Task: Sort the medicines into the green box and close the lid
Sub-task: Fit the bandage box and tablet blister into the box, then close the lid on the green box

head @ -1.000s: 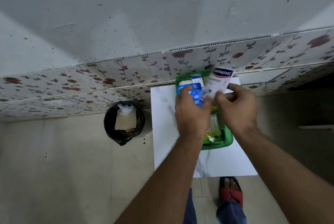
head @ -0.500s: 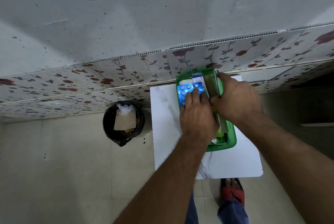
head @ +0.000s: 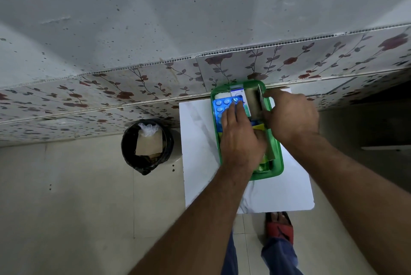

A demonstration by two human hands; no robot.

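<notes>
Since the earlier frame both hands had sunk lower into the green plastic box (head: 278, 163) on the white marble-look table (head: 198, 152). Left of it stood a round black bin (head: 146, 144). The left hand (head: 239, 139) pressed flat fingers on a blue blister strip (head: 222, 105); the right hand (head: 291, 114) pinched an upright flat carton (head: 255, 103) inside the box.

Carton (head: 253, 105): no longer held up over the green box (head: 279, 164); now down inside it along the right wall, standing on edge, label out of view.
Right hand (head: 291, 114): lower than a second ago, now gripping the carton's right side at the box rim.
Left hand (head: 241, 139): fingers now flat on the blue blister pack (head: 222, 105), pressing it into the box.
</notes>
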